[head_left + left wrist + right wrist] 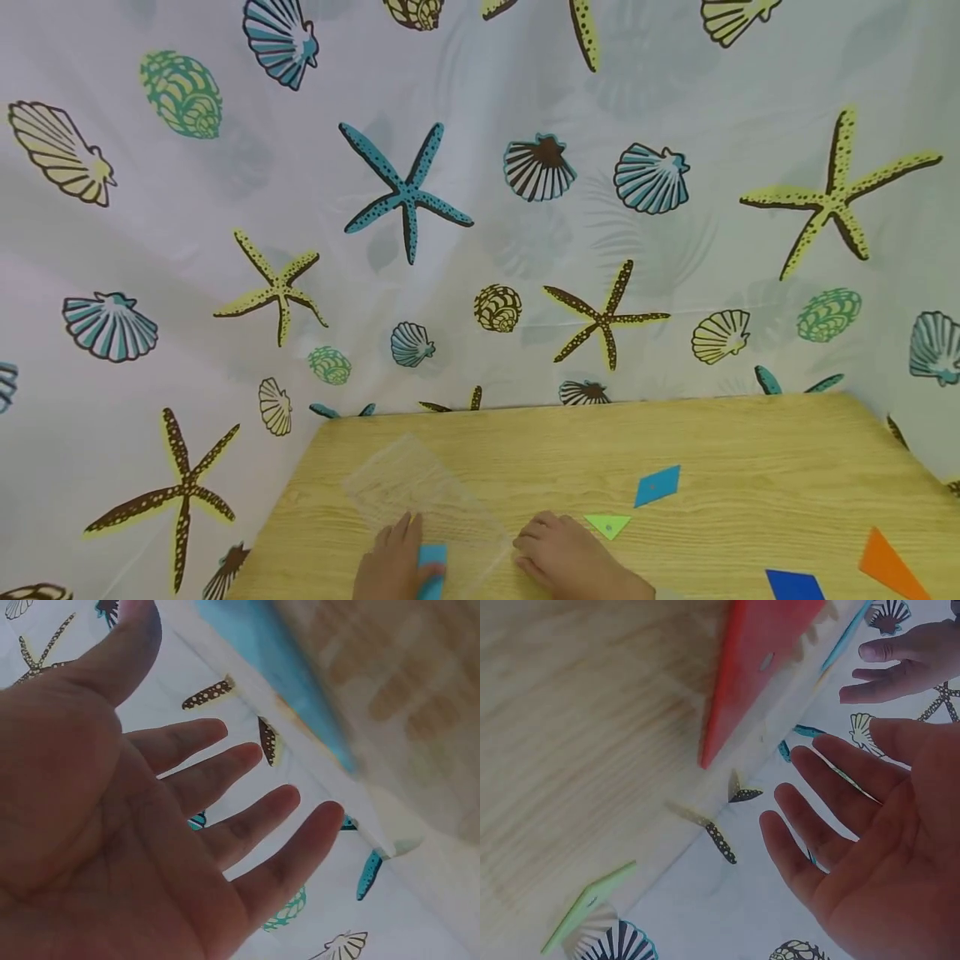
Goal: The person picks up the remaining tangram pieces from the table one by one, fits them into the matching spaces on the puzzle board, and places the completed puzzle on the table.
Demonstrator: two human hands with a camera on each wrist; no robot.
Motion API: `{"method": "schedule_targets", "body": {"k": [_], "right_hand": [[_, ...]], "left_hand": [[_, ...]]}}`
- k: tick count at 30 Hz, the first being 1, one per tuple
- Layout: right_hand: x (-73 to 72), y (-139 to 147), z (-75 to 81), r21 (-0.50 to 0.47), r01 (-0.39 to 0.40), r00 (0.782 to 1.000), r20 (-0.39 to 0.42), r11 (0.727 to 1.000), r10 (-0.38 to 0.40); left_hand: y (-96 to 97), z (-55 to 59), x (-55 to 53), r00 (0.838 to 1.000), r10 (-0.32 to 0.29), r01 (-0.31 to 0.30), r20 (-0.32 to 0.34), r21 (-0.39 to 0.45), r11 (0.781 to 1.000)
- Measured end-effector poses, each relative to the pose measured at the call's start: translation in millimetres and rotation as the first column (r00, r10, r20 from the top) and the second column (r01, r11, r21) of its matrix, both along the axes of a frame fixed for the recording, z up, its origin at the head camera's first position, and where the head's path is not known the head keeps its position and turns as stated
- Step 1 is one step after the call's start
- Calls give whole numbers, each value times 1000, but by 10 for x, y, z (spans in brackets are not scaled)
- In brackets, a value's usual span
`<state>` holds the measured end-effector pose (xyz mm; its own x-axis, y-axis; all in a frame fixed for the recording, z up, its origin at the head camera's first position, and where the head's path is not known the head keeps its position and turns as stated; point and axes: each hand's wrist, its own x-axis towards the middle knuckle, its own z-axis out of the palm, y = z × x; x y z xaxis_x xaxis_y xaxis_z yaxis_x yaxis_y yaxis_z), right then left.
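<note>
In the head view my left hand (390,560) is low on the wooden table, its thumb over a light blue flat piece (432,553). A clear sheet (420,483) lies around and beyond that hand. My right hand (573,557) is at the sheet's right side; whether it touches the sheet I cannot tell. The left wrist view shows the left hand (180,817) with spread fingers, apart from a blue piece (277,667). In the right wrist view the right hand (862,832) has loosely extended fingers near a red flat piece (761,667), not made out in the head view.
Right of the hands lie a green triangle (608,526), a blue parallelogram (658,486), a dark blue piece (793,585) and an orange piece (892,565). Behind the wooden table (525,442) hangs a white curtain (480,233) printed with shells and starfish.
</note>
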<state>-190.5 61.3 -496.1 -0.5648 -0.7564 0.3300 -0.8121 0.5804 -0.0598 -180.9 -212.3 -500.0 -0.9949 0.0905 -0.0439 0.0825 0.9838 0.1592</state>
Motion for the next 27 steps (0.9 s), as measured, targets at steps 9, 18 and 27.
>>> {"method": "schedule_targets", "body": {"k": [9, 18, 27], "right_hand": [[-83, -309, -156, 76, -23, 999, 25, 997, 21], [-82, -334, -190, 42, -101, 984, 153, 994, 94], [-66, -342, -179, -9, -143, 967, 211, 990, 142]], "left_hand": [[-183, -226, -76, 991, 44, -51, 124, 58, 997], [-199, -256, -121, 996, 5, -11, 89, 72, 997], [-179, -241, -102, 999, -6, 4, 43, 48, 999]]}}
